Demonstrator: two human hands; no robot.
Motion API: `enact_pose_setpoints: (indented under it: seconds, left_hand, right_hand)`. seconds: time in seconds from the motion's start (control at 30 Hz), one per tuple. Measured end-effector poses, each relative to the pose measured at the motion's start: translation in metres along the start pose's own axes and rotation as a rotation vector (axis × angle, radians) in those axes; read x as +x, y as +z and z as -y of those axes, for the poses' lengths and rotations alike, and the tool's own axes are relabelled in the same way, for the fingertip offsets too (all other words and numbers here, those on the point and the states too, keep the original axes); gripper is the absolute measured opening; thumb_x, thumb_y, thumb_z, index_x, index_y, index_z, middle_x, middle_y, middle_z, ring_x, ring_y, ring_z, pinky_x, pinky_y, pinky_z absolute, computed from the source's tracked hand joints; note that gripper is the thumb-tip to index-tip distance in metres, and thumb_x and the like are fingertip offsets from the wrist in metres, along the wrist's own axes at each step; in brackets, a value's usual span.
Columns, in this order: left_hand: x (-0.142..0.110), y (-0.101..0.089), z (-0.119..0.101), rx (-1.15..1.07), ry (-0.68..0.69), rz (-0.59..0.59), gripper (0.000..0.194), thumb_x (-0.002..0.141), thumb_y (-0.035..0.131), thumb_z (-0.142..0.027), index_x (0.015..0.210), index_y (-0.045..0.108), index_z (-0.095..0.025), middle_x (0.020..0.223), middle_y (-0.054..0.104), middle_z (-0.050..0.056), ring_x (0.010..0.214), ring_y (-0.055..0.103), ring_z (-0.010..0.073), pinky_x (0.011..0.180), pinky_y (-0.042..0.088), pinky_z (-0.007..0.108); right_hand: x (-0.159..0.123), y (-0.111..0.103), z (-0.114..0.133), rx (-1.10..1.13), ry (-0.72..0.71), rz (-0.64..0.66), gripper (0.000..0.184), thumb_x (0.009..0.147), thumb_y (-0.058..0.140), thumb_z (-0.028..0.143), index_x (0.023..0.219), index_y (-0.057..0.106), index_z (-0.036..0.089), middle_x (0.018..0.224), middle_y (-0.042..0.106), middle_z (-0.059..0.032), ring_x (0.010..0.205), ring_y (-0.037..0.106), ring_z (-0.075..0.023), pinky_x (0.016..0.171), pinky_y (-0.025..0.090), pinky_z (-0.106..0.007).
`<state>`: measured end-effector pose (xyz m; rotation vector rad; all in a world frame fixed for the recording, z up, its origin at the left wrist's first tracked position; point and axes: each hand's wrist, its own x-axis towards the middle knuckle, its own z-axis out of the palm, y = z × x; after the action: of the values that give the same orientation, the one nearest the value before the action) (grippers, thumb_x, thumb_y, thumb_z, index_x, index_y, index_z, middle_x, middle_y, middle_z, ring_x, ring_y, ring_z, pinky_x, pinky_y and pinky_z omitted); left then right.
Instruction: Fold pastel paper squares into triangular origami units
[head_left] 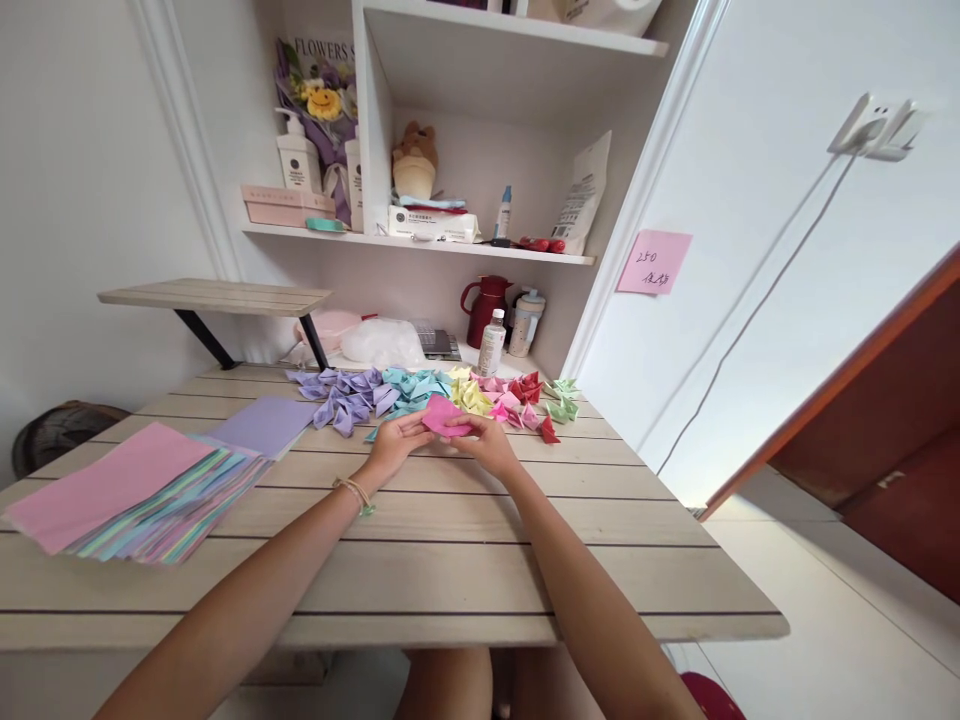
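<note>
A bright pink, folded paper (440,414) is held by the left hand (394,446) and the right hand (490,445), just between them, neither being nearer.

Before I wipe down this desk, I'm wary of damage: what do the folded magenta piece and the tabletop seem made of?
Folded magenta piece: apparently matte paper, by its thin edges and folds.
Tabletop: low-sheen wood or wood-look laminate; beige bands between dark lines fit either.

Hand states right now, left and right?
Left hand: closed, fingers holding the left side of a small, angular bright-pink paper piece.
Right hand: closed, holding the same paper piece from its right side.
</note>
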<state>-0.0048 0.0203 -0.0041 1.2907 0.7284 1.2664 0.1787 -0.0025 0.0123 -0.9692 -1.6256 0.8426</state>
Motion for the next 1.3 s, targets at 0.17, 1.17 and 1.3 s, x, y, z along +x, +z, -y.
enact_pose_setpoints:
  seconds: [0.17, 1.17, 1.3]
  left_hand:
    - [-0.001, 0.001, 0.0, 0.004, 0.018, -0.011, 0.06, 0.052, 0.08, -0.024, 0.109, 0.062, -0.012, 0.105, 0.067, 0.012, 0.098, 0.062, 0.0254, 0.093, 0.043, 0.042]
    - [-0.005, 0.006, 0.0, -0.058, -0.103, -0.011, 0.033, 0.061, 0.074, -0.034, 0.084, 0.062, -0.013, 0.068, 0.066, 0.002, 0.059, 0.061, 0.012, 0.058, 0.045, 0.022]
    - [-0.008, 0.009, -0.004, -0.165, -0.117, 0.013, 0.03, 0.061, 0.075, -0.031, 0.082, 0.063, -0.014, 0.075, 0.067, 0.003, 0.066, 0.061, 0.0126, 0.065, 0.048, 0.024]
  right_hand:
    - [0.0, -0.001, -0.005, -0.019, -0.007, -0.03, 0.033, 0.055, 0.076, 0.037, 0.081, 0.069, 0.018, 0.081, 0.068, -0.0036, 0.066, 0.059, -0.016, 0.062, 0.049, -0.028]
    - [-0.003, -0.003, 0.002, 0.428, 0.451, -0.086, 0.032, 0.052, 0.078, 0.041, 0.057, 0.059, 0.016, 0.056, 0.057, 0.0019, 0.055, 0.051, -0.0105, 0.051, 0.04, -0.022]
    - [-0.005, -0.002, 0.007, 0.597, 0.542, 0.054, 0.03, 0.059, 0.074, 0.043, 0.067, 0.059, 0.018, 0.066, 0.062, 0.0004, 0.061, 0.057, -0.0124, 0.057, 0.046, -0.024]
